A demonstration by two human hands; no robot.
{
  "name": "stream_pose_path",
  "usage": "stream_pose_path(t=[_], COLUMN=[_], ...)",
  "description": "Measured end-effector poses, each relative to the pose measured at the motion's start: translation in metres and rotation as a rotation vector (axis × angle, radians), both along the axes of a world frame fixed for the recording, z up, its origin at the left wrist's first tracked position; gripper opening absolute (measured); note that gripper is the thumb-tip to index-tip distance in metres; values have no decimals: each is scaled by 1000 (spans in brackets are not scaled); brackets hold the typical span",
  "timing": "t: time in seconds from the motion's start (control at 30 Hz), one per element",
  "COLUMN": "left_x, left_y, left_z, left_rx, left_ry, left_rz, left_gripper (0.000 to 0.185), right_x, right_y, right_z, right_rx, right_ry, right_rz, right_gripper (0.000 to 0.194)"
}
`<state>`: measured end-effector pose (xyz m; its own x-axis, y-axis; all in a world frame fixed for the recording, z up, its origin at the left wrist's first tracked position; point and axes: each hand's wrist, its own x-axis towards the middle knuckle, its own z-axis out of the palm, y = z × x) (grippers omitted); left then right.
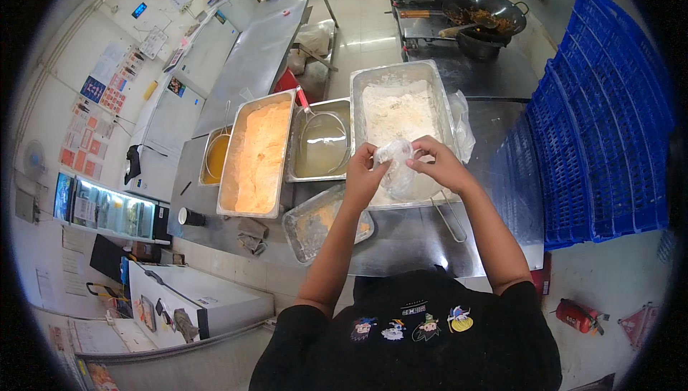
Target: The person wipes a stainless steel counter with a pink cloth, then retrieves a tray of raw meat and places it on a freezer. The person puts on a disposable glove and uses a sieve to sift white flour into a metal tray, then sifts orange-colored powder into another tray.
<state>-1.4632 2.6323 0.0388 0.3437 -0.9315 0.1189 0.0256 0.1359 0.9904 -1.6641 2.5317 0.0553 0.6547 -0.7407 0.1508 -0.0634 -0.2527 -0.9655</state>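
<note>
A crumpled transparent plastic bag (399, 178) hangs between my two hands over the near end of a deep metal pan (396, 67) of white flour (399, 109). My left hand (366, 173) pinches the bag's left side between thumb and fingers. On the other side, my right hand (436, 164) grips its upper right edge. White powder clings to the plastic; whether anything is inside, I cannot tell. Below my right hand, a wire handle (450, 220) sticks out over the pan's near rim, and the tool's head is hidden behind the bag.
Left of the flour stand a pan of pale liquid (322, 168) with a red-handled strainer (303, 99), a pan of orange crumbs (260, 160) and a small pan of yellow liquid (217, 157). A shallow tray (306, 238) lies nearer. Blue crates (602, 122) rise at right; a wok (484, 14) sits beyond.
</note>
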Motion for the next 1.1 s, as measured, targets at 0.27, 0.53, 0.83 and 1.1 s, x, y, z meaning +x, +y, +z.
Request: stream_pose_path(t=[0.27,0.53,0.83,1.1], left_x=[0,-27,-31,-40], left_y=[-3,-1,6,-1], left_z=[-5,13,20,-28], left_rx=[38,5,-306,178], left_ry=[-750,-122,-1283,584], left_rz=[320,61,521,-47], left_gripper=[30,29,22,42], right_x=[4,5,6,6], right_y=[-1,4,31,51], right_z=[-17,-15,-4,2], right_rx=[52,-333,-287,-511], right_ry=[112,222,178,67], right_rz=[-258,-324,-378,-41], right_gripper=[25,30,17,9])
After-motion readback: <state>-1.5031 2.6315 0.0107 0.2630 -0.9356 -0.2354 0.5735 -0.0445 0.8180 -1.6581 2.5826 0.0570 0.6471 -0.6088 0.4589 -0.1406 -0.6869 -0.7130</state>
